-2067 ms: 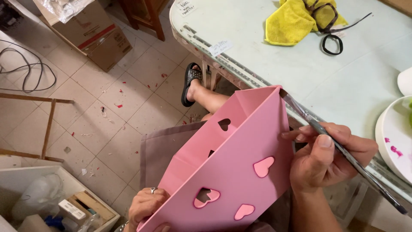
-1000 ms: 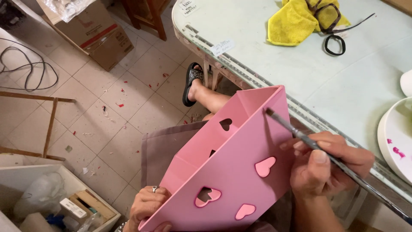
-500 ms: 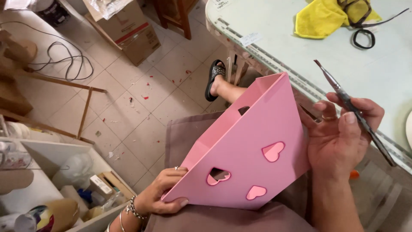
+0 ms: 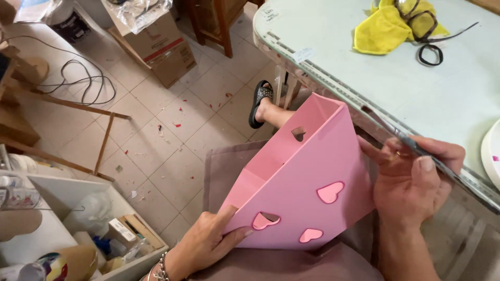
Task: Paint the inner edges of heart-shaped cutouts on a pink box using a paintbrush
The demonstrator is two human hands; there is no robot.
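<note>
A pink box (image 4: 307, 182) with heart-shaped cut-outs rests tilted on my lap, its open top facing left. My left hand (image 4: 205, 244) grips its lower left corner, thumb on the front face. My right hand (image 4: 414, 179) steadies the box's right edge and holds a thin paintbrush (image 4: 416, 148) between thumb and fingers, its tip pointing up and left above the box's top right corner. A bracelet shows on my left wrist.
A pale green table (image 4: 385, 78) stands to the right with a yellow cloth (image 4: 388, 28) and black cord on it; a white plate edge (image 4: 492, 156) shows at far right. Cardboard boxes (image 4: 156, 44), cables, wooden frames and a cluttered white shelf (image 4: 78, 229) fill the tiled floor at left.
My view has swung slightly. The right hand has come back down against the box's right edge, lowering the brush from its raised position. The left hand keeps its hold.
</note>
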